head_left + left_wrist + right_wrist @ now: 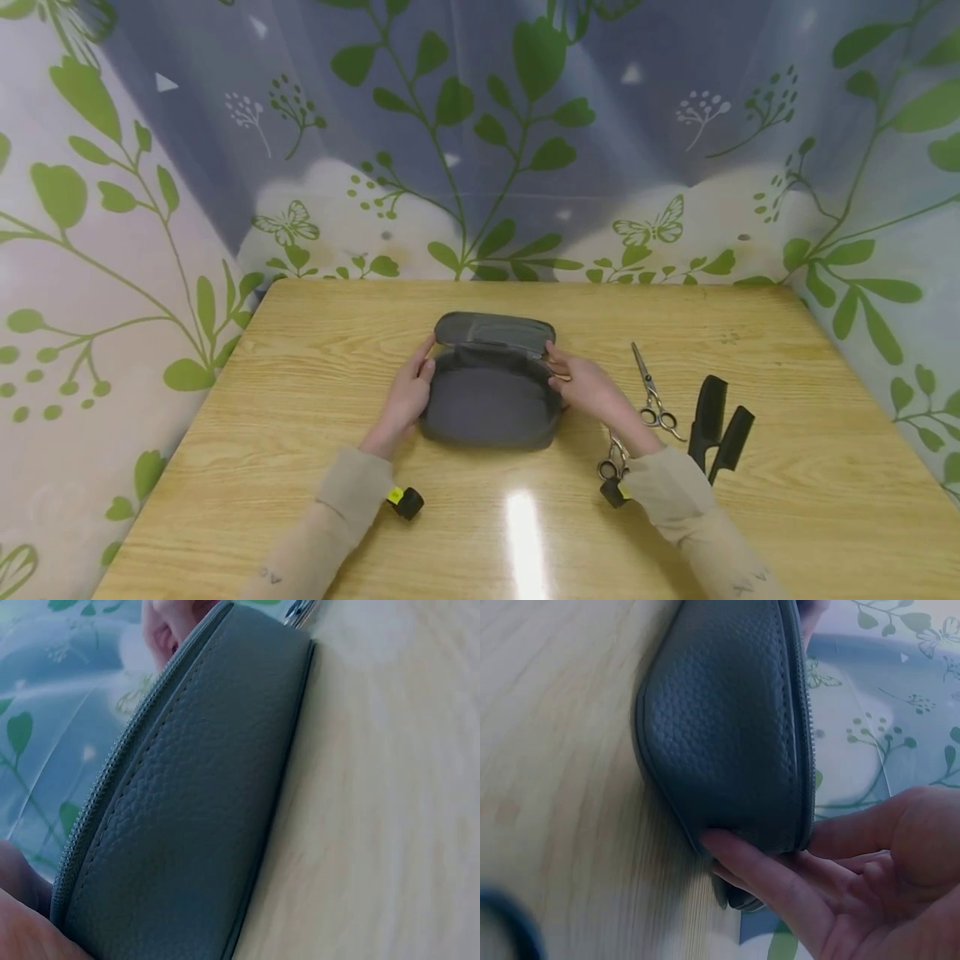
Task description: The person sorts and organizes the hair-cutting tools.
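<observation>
A dark grey leather-like zippered case (483, 437) lies unzipped on the table, its lid (495, 332) raised at the back. My left hand (407, 390) holds the case's left side near the hinge; in the left wrist view a thumb (34, 934) lies by the zipper edge, its other fingers mostly hidden. At the right rear corner, my right hand (588, 387) grips the case: the right wrist view shows its thumb (847, 834) against the zipper rim and fingers (780, 881) along the outer wall. No contents show inside the case.
Right of the case lies a pair of scissors (649, 392). Another pair of scissors (613, 460) is partly covered by the right forearm. Two black combs, a wider one (709, 408) and a narrower one (733, 442), lie farther right. Patterned cloth (480, 167) hangs behind the table.
</observation>
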### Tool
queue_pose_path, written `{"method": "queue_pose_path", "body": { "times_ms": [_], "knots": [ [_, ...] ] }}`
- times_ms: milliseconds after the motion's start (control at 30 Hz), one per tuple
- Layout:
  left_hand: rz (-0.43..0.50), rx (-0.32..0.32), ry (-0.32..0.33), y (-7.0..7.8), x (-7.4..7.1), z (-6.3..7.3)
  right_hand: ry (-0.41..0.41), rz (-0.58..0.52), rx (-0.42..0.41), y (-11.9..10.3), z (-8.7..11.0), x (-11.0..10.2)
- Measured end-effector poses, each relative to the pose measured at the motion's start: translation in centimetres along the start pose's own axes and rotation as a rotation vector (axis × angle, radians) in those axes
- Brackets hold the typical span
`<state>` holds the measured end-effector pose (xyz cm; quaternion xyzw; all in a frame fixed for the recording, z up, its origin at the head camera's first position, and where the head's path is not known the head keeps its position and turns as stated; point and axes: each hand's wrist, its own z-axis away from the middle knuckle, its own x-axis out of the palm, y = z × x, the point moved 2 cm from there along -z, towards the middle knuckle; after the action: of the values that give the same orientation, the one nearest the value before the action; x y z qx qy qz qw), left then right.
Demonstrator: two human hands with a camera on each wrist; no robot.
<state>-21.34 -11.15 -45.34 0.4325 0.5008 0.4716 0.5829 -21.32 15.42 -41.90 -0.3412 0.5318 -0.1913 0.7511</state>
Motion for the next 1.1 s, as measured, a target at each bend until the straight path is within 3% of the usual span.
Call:
{"method": "queue_pose_path", "body": {
  "times_ms": [400, 600, 1100],
  "knots": [
    [0.127, 0.005, -0.037, 0.2, 3.5, 1.8, 0.035, -0.038, -0.042, 2.8, 2.3, -1.5],
    [0.143, 0.011, -0.08, 0.3, 4.7, 2.7, 0.072, -0.01, -0.075, 3.6, 4.0, -2.0],
    [0.092, 0.018, -0.158, 0.4, 5.1, 4.4, 0.12, 0.047, -0.094, 4.6, 6.5, -1.8]
  ]
}}
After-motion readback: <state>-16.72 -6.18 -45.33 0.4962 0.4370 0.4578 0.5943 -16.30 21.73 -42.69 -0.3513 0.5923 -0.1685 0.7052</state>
